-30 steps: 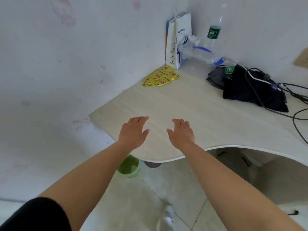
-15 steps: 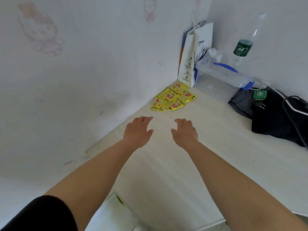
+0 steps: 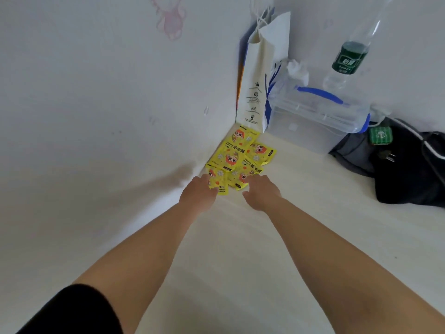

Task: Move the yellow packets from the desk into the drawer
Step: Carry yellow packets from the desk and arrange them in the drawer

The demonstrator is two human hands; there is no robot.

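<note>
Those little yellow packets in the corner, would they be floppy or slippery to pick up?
Probably floppy and light: the yellow packets look like thin flat sachets. They overlap in a loose pile on the desk, so they may slide apart. Lying flat beside the wall, their edges could be hard to pinch.

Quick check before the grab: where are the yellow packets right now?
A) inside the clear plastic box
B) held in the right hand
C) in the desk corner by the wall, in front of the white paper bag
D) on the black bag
C: the yellow packets lie flat on the desk in the wall corner, just before the white paper bag; the right hand, at their near edge, holds none.
</note>
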